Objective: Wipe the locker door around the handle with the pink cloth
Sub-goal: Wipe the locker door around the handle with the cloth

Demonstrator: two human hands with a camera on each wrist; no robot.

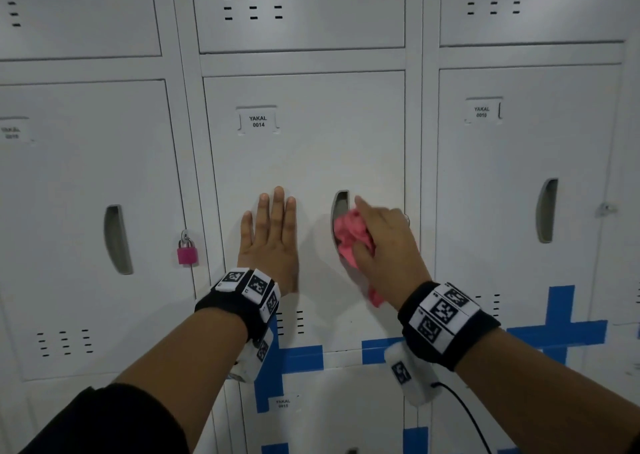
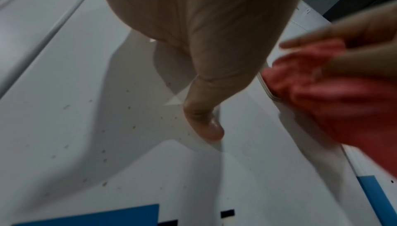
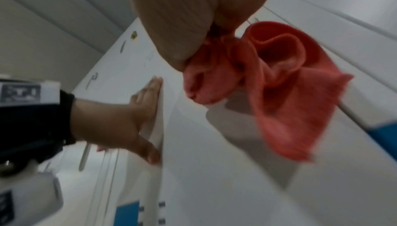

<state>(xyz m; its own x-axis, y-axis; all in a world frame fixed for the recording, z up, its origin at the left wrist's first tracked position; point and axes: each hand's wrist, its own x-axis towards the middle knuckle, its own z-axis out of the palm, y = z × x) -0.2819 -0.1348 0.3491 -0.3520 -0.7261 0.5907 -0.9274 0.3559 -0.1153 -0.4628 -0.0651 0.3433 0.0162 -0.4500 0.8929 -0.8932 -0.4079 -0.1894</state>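
The middle locker door (image 1: 304, 155), labelled YAKAL 0014, is shut. Its recessed handle (image 1: 341, 200) sits right of centre, mostly covered by the bunched pink cloth (image 1: 351, 233). My right hand (image 1: 384, 242) grips that cloth and presses it into the handle recess, forefinger pointing up-left. A loose tail of the cloth (image 3: 287, 116) hangs below the palm in the right wrist view. My left hand (image 1: 272, 235) lies flat on the door left of the handle, fingers straight and pointing up. In the left wrist view the thumb (image 2: 206, 124) rests on the door beside the blurred cloth (image 2: 330, 94).
Neighbouring locker doors stand left (image 1: 86, 211) and right (image 1: 519, 194), each with a recessed handle. A pink padlock (image 1: 187, 251) hangs on the left locker's hasp. Blue tape strips (image 1: 554, 329) cross the lower doors. Vent slots (image 1: 290, 322) sit below my left wrist.
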